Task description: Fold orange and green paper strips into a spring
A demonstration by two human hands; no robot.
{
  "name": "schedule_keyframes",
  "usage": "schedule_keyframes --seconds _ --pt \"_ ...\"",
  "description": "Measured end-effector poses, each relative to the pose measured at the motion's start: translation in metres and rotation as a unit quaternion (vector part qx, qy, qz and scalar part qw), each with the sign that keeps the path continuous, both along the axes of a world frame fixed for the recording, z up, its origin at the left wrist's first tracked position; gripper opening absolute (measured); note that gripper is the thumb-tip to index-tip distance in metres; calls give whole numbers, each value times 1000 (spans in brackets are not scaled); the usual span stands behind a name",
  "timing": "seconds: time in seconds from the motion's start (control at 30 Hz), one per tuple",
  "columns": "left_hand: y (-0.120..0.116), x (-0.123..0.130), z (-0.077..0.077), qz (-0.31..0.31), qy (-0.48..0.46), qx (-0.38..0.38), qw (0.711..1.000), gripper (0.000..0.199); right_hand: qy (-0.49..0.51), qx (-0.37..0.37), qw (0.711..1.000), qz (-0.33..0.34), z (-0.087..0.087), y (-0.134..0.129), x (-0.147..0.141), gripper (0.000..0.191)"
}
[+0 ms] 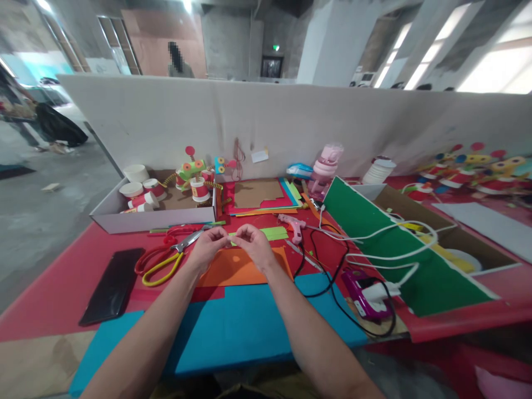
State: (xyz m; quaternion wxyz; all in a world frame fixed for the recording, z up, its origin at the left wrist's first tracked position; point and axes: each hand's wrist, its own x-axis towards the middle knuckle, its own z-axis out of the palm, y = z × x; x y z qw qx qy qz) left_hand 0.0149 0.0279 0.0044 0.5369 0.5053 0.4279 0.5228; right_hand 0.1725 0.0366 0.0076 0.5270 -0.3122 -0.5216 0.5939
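Observation:
My left hand (209, 246) and my right hand (254, 246) meet fingertip to fingertip over an orange sheet (236, 269). Between their pinched fingers is a small light-green paper piece (233, 238), mostly hidden by the fingertips. Left of my left hand lie scissors with yellow handles (164, 270) and a red-handled pair (145, 257). Green paper strips (272, 233) lie just beyond my right hand, beside a pink glue gun (294, 226). A craft knife (305, 256) rests to the right of that hand.
A black phone (112, 285) lies at the left. Behind it, a box (153, 221) holds paper cups and a craft figure. Cables run around a purple power strip (366, 296) near a green-sided box (386, 249). A person (180, 67) stands beyond the partition.

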Motion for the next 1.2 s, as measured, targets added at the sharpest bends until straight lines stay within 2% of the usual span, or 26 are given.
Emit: schedule_keyframes --seconds 0.37,0.47,0.6,0.73,0.97,1.2 --pt "-3 1 7 13 64 18 998 27 -70 13 997 -9 -6 4 3 29" --pt "-4 4 7 8 45 16 999 27 -16 -29 999 22 -4 1 1 28" --pt "-7 12 6 -10 -40 -14 999 30 110 -92 985 90 -3 0 1 29" --pt "-7 12 6 -5 -78 -62 995 36 171 -129 974 77 -3 5 7 32" --pt "-3 6 6 40 -52 -13 998 35 46 -111 993 13 -4 6 7 29" --pt "-1 1 3 47 28 17 998 29 -25 -51 998 6 -3 5 6 27"
